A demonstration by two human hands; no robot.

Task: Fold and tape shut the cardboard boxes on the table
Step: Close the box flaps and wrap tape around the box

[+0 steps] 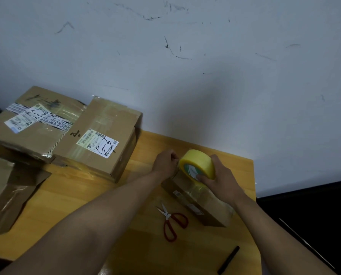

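Right hand (217, 175) gripped the tape roll (197, 164) over the small box (201, 203), left hand (165, 162) pinched its loose end; pull taut, press flat along seam.

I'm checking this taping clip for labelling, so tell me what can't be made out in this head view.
- Tape end: left hand pinches beside the yellow tape roll; the clear strip is too faint to see.
- Small box: its far end is hidden by the right hand and the roll.
- Shipping label: print too small.
- Left box: cut by the frame edge.

Four cardboard boxes (199, 203), one tape roll (197, 164), one scissors (172, 223), one marker (228, 260).
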